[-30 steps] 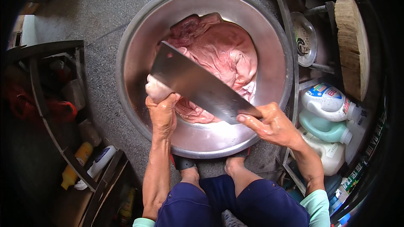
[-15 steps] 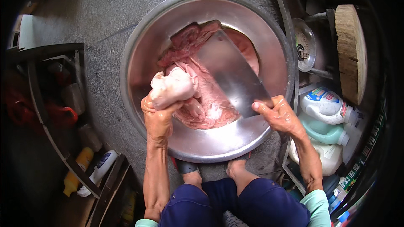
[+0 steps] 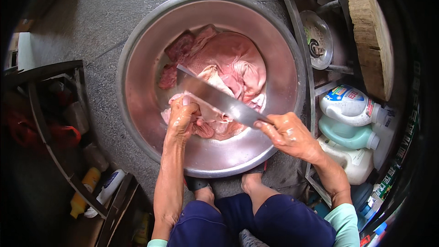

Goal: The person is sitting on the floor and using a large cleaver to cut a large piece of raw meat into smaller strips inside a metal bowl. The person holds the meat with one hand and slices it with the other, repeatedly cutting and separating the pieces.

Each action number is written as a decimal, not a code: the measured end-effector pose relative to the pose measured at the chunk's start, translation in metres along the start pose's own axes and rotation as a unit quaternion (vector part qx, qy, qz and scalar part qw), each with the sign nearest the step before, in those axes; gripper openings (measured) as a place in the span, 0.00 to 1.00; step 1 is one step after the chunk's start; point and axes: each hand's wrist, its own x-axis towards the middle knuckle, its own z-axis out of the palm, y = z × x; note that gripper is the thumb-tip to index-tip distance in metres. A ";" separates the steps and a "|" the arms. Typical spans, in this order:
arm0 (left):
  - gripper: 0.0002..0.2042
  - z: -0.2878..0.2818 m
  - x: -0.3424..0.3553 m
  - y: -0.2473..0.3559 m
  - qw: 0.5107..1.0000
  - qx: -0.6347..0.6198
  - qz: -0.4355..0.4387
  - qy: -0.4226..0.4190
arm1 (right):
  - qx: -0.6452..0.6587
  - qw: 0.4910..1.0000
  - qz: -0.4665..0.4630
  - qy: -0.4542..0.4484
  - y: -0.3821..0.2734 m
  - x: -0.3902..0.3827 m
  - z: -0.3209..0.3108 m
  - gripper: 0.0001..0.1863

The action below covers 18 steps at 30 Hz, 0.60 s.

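Observation:
A wide steel basin [image 3: 137,73] holds a pile of wet pink meat [image 3: 244,64], with a darker red piece [image 3: 178,50] at its upper left. My left hand [image 3: 182,119] grips pinkish meat [image 3: 165,115] low on the basin's left side, its thumb raised beside the blade. My right hand [image 3: 288,135] is closed round the handle of a broad cleaver [image 3: 231,107], whose blade lies diagonally over the meat, tip toward upper left. Whether the edge touches meat I cannot tell; the blade hides part of what my left hand holds.
Dark shelving [image 3: 41,114] with bottles [image 3: 91,180] stands at left. At right, a rack [image 3: 302,36] holds a clear container [image 3: 315,39], a thick wooden block [image 3: 370,45] and several plastic jugs [image 3: 347,103]. My legs [image 3: 283,215] are just below the basin on grey flooring [image 3: 109,13].
Since half a second ago the cleaver has swung down-left, closer to my left hand. The pale lump that hand held up is lower, mostly hidden. The view has shifted slightly.

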 end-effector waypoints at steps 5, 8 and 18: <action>0.11 -0.011 -0.002 -0.002 0.995 0.091 0.036 0.035 | -0.018 0.998 0.017 -0.050 0.011 0.015 -0.002 0.20; 0.12 -0.014 -0.006 -0.003 0.998 0.056 0.005 0.022 | -0.015 0.994 0.037 -0.099 0.014 0.019 -0.017 0.20; 0.19 -0.014 -0.015 0.001 0.987 -0.127 -0.041 -0.086 | 0.099 0.985 0.082 -0.116 0.027 0.001 -0.021 0.21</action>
